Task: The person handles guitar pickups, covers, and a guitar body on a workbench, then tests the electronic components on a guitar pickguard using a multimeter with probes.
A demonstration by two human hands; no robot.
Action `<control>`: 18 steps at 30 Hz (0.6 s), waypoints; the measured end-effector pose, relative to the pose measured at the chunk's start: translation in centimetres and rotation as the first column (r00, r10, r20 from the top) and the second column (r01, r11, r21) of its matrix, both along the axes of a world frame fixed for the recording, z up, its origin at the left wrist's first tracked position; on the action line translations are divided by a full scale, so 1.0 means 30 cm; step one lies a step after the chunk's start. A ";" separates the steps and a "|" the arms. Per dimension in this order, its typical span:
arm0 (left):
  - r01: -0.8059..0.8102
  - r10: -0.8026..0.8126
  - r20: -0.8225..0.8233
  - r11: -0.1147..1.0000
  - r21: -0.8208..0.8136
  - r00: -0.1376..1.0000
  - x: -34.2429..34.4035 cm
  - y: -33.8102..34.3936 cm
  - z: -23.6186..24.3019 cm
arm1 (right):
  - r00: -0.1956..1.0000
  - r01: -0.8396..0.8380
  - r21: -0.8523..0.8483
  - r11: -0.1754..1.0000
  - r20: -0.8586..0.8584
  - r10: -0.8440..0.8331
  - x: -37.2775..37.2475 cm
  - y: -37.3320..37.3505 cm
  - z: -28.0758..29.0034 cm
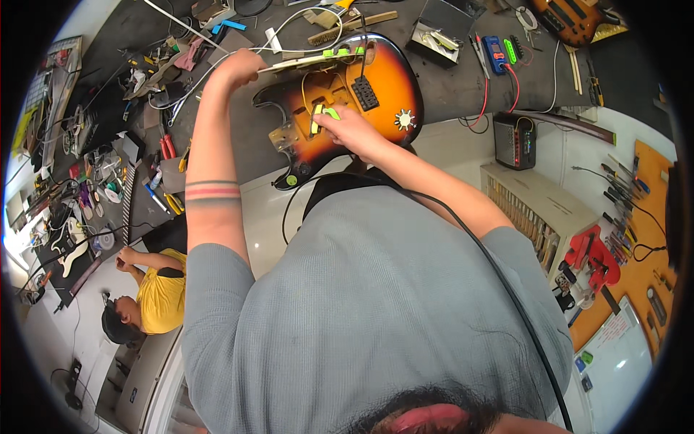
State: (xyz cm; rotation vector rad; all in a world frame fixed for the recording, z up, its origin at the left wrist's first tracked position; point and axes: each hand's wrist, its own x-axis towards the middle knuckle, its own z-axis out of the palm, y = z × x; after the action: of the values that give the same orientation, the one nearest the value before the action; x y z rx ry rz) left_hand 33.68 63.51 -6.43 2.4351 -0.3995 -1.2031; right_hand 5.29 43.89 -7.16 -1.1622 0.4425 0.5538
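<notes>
A sunburst electric guitar body (396, 76) lies on the dark workbench in front of me, its routed cavities exposed. My left hand (242, 69) is closed on the edge of a pale pickguard (303, 64), which is tilted up over the body's far side, with lime-green parts on it. Over the cavities, my right hand (350, 130) is closed at a small lime-green and black rectangular part (316, 119) that resembles a guitar pickup. The fingertips partly cover it. A thin wire runs between the pickguard and the cavity area. A black bridge (365, 93) sits on the body.
Beyond the guitar are a brush (325, 36) and an open box (436, 36). A blue multimeter (495, 54) with red leads lies right, near another guitar (571, 20). Tools, including red-handled pliers (168, 147), crowd the left. A person in yellow (160, 293) is at lower left.
</notes>
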 end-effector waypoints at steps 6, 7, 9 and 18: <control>-0.054 0.058 -0.022 0.989 0.136 0.998 0.033 -0.038 0.103 | 0.975 0.118 -0.343 0.932 0.220 -0.043 0.051 -0.001 0.061; -0.049 0.053 -0.022 0.989 0.137 0.998 0.022 -0.035 0.114 | 0.956 0.177 -0.391 0.903 0.286 -0.064 0.057 -0.008 0.077; 0.099 -0.098 0.099 0.995 0.001 0.990 -0.002 -0.016 0.142 | 0.954 0.158 -0.396 0.905 0.298 -0.036 0.063 -0.023 0.099; -0.606 0.529 -0.334 0.772 -0.191 0.780 -0.352 0.250 0.230 | 0.917 0.079 -0.468 0.880 0.381 0.120 0.013 -0.040 0.169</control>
State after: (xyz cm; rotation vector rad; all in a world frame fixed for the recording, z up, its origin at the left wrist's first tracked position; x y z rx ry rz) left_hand 23.11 71.01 0.48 1.8929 0.2344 -1.0696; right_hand 5.70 42.69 -2.08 -1.7162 0.2107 0.2087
